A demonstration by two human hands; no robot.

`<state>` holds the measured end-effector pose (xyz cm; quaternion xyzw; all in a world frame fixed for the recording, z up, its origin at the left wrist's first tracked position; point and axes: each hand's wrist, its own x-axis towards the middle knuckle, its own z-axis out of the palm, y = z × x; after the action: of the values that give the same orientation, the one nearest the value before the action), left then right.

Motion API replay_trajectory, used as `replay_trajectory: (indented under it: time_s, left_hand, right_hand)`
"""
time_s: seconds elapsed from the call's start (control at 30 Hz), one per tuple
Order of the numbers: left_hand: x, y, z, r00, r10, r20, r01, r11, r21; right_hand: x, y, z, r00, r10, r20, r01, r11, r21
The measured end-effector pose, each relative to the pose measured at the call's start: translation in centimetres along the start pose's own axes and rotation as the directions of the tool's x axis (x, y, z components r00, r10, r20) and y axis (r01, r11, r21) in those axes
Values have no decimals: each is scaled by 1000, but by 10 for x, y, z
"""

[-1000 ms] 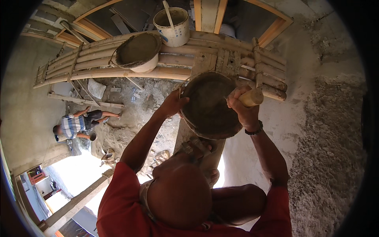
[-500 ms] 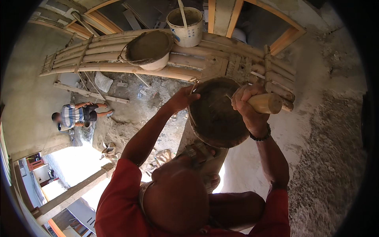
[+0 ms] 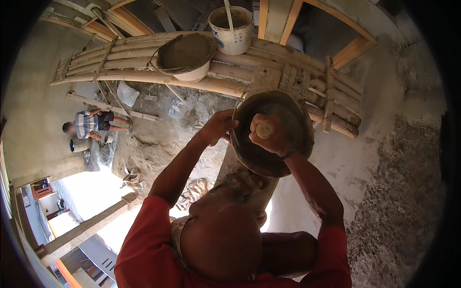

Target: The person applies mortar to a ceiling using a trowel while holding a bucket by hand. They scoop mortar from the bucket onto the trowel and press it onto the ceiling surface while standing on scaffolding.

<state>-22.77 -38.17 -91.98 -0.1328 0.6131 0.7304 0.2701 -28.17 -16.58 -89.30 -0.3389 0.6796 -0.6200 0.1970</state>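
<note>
A dark, mortar-smeared bucket (image 3: 249, 152) stands in front of me on a plank, with wet grey mortar inside. My left hand (image 3: 219, 126) grips its left rim, thumb over the edge, beside the thin wire handle. Over the bucket's middle, my right hand (image 3: 270, 137) is closed round the thick wooden handle of a trowel (image 3: 264, 129). The handle's butt end points up at me. The trowel's blade is hidden below my fist, so I cannot see how deep it sits in the mortar.
Beyond stands a bamboo scaffold (image 3: 225, 72) bearing a mortar-filled bucket (image 3: 189, 72) and a white pail (image 3: 234, 41) with a stick in it. A rough plastered wall (image 3: 384, 192) rises on the right. Far below left, another person (image 3: 91, 125) bends near buckets on the rubble-strewn ground.
My right hand has moved left from the bucket's right rim to over its middle, and the trowel handle has swung from pointing right to upright. My left hand stays on the rim.
</note>
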Motion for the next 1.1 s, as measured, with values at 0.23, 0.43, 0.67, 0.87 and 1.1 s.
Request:
replay_trajectory:
  time_s: [0.23, 0.43, 0.67, 0.87, 1.1]
  left_hand:
    - [20, 8, -5, 999, 21, 31, -23, 996, 85]
    - [20, 10, 1, 998, 34, -46, -27, 989, 143]
    - [14, -9, 9, 952, 222, -208, -169, 955, 245]
    - [-17, -5, 24, 978, 58, -202, -4, 966, 258]
    - [-39, -44, 22, 988, -3, -155, -16, 993, -120]
  right_hand:
    - [-17, 0, -12, 990, 55, -131, -41, 993, 110]
    - [-27, -19, -15, 988, 56, -146, -30, 984, 178]
    - [-40, -35, -15, 996, -25, -80, 37, 988, 150]
    - [-78, -16, -18, 977, 79, -200, -30, 971, 238]
    - [-74, -47, -13, 935, 26, -355, 84, 954, 289]
